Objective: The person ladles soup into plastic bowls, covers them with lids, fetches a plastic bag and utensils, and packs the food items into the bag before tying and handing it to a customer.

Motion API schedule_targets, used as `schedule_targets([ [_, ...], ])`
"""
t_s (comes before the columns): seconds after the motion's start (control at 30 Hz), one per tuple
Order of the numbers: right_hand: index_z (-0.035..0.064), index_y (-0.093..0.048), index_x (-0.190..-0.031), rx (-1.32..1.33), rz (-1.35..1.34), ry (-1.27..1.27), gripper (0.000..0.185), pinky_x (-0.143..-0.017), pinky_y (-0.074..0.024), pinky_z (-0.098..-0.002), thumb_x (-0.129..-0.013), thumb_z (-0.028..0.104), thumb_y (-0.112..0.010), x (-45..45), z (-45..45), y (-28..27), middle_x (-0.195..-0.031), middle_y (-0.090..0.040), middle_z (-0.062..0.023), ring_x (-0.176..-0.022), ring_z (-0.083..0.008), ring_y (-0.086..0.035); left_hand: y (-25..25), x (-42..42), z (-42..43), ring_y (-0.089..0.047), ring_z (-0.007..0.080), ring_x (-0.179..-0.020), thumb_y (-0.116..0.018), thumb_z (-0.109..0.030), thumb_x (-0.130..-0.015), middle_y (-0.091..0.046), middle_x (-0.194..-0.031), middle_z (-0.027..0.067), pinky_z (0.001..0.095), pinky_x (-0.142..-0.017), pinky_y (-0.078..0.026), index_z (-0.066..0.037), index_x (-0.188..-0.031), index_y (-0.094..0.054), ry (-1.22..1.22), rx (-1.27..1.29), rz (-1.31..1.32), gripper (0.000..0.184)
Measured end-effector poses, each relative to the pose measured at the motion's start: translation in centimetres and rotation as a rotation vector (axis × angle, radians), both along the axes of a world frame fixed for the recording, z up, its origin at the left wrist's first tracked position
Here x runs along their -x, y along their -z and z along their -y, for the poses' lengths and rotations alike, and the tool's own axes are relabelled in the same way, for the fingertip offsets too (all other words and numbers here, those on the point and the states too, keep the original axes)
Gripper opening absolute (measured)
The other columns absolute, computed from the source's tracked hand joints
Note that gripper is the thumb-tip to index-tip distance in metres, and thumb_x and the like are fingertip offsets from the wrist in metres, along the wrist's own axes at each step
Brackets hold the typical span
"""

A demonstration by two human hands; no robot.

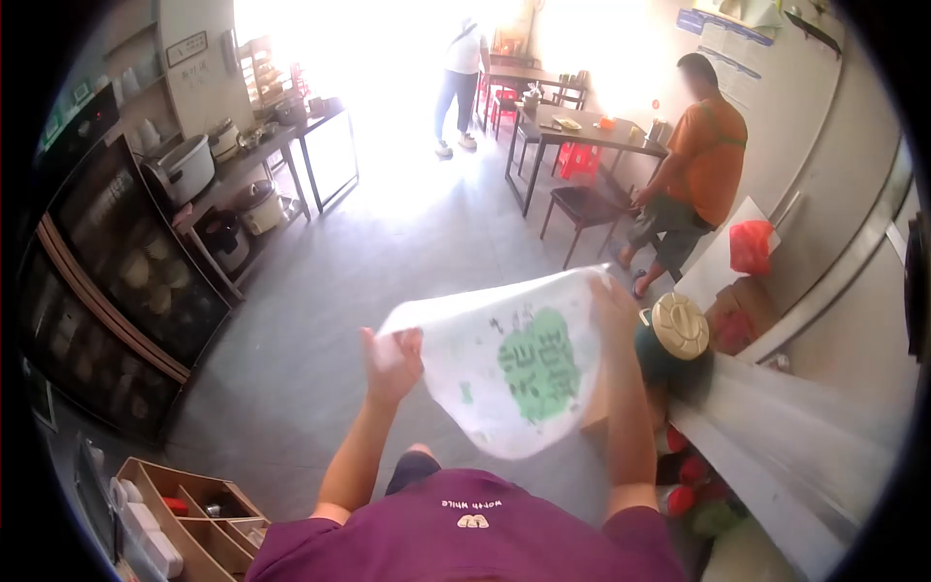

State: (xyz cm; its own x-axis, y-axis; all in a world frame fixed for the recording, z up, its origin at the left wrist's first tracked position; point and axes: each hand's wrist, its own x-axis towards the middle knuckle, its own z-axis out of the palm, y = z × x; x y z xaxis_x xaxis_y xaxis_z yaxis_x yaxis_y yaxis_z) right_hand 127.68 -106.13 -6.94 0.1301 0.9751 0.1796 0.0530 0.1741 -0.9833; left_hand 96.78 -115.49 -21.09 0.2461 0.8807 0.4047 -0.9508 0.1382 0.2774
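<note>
A white plastic bag (pixel 461 378) with a green printed patch and dark characters is spread out in front of my chest. At its upper left corner my left hand (pixel 395 364) grips the edge, with the thumb raised. My right hand (pixel 613 296) holds the upper right corner, its fingers partly hidden and blurred. Between the two hands the top edge is stretched, while the lower part hangs down in a curve.
A person in orange (pixel 713 145) stands by a chair (pixel 587 206) and table (pixel 592 134); another stands farther back. Left are a glass-door cabinet (pixel 126 262) and appliance shelf (pixel 247 155). A wooden organizer (pixel 194 529) is lower left, a lidded bin (pixel 679 330) right.
</note>
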Motion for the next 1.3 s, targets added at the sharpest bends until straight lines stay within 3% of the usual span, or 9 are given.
schedule_targets([
  [0.1,0.0047,-0.062,-0.091,-0.018,-0.011,-0.046,0.016,-0.043,-0.0276,-0.0193,-0.088,0.018,-0.054,3.6,-8.5,-0.4,-0.060,-0.044,0.0071,-0.050,-0.0020,-0.037,-3.0,-0.3,-6.3,-0.028,0.0268,-0.128,-0.032,-0.078,-0.074,-0.028,-0.140,0.0149,0.0402,-0.103,-0.026,-0.002,-0.138,-0.024,-0.284,0.119,-0.209,0.100],
  [0.2,0.0050,-0.062,-0.093,-0.086,-0.027,-0.057,0.017,-0.043,-0.0267,-0.0189,-0.089,0.018,-0.052,5.4,-18.2,3.0,-0.063,-0.046,0.0065,-0.051,-0.0013,-0.037,-3.7,0.7,-14.3,-0.039,0.0243,-0.120,-0.041,-0.066,-0.082,-0.038,-0.133,0.0155,0.0379,-0.099,-0.033,-0.001,-0.138,-0.025,-0.394,-0.073,-0.385,0.087],
  [0.3,0.0056,-0.061,-0.092,-0.187,0.063,0.110,0.017,-0.042,-0.0257,-0.0180,-0.090,0.018,-0.050,6.9,-25.5,3.8,-0.064,-0.046,0.0066,-0.050,-0.0008,-0.036,-7.2,3.2,-22.0,-0.054,0.0169,-0.098,-0.052,-0.038,-0.088,-0.055,-0.113,0.0112,0.0294,-0.083,-0.044,0.002,-0.128,-0.042,-0.336,0.126,-0.649,0.057],
  [0.43,0.0062,-0.061,-0.089,-0.130,0.096,0.169,0.017,-0.042,-0.0269,-0.0180,-0.090,0.019,-0.050,6.3,-35.9,3.5,-0.064,-0.045,0.0073,-0.049,-0.0008,-0.036,-7.0,4.6,-35.9,-0.051,0.0050,-0.068,-0.058,-0.009,-0.084,-0.062,-0.082,0.0011,0.0189,-0.059,-0.041,0.002,-0.097,-0.063,-0.313,0.321,-0.773,0.018],
  [0.57,0.0079,-0.061,-0.087,-0.045,0.026,0.224,0.015,-0.042,-0.0266,-0.0177,-0.090,0.019,-0.051,2.7,-43.6,6.0,-0.063,-0.044,0.0086,-0.049,0.0001,-0.035,-9.6,3.8,-46.1,-0.055,0.0071,-0.072,-0.060,-0.008,-0.083,-0.062,-0.086,0.0031,0.0201,-0.063,-0.045,0.002,-0.100,-0.062,-0.232,0.307,-0.977,0.020],
  [0.83,0.0049,-0.060,-0.088,0.182,-0.151,0.318,0.023,-0.051,-0.0356,-0.0221,-0.088,0.026,-0.053,0.2,-62.8,11.2,-0.066,-0.046,0.0069,-0.056,-0.0047,-0.041,-5.8,2.1,-68.1,-0.062,0.0166,-0.080,-0.062,-0.010,-0.083,-0.064,-0.091,0.0092,0.0297,-0.073,-0.051,0.002,-0.100,-0.063,-0.061,0.241,-0.935,0.021],
  [0.93,0.0009,-0.058,-0.090,0.181,0.175,0.294,0.027,-0.060,-0.0407,-0.0290,-0.088,0.027,-0.054,0.7,-71.5,10.9,-0.070,-0.052,0.0020,-0.065,-0.0116,-0.050,-5.1,2.0,-75.8,-0.062,0.0169,-0.079,-0.062,-0.010,-0.083,-0.065,-0.090,0.0096,0.0305,-0.074,-0.051,0.002,-0.100,-0.063,-0.131,0.286,-0.926,0.021],
  [1.07,-0.0008,-0.055,-0.091,-0.496,1.107,0.553,0.028,-0.070,-0.0422,-0.0391,-0.081,0.025,-0.059,4.9,-83.5,9.2,-0.080,-0.057,-0.0153,-0.080,-0.0310,-0.056,-4.2,4.0,-86.2,-0.061,0.0155,-0.077,-0.065,-0.010,-0.080,-0.065,-0.086,0.0089,0.0295,-0.073,-0.050,0.002,-0.096,-0.064,-0.325,0.389,-0.925,0.020],
  [1.3,0.0020,-0.051,-0.067,-0.169,0.640,-0.327,0.046,-0.052,-0.0392,-0.0361,-0.078,0.045,-0.061,20.2,-95.0,7.1,-0.060,-0.055,-0.0133,-0.054,-0.0273,-0.052,-2.2,3.2,-102.6,-0.060,0.0135,-0.081,-0.062,-0.012,-0.082,-0.063,-0.093,0.0067,0.0263,-0.069,-0.049,0.000,-0.105,-0.059,-0.322,0.476,-0.659,0.027],
])
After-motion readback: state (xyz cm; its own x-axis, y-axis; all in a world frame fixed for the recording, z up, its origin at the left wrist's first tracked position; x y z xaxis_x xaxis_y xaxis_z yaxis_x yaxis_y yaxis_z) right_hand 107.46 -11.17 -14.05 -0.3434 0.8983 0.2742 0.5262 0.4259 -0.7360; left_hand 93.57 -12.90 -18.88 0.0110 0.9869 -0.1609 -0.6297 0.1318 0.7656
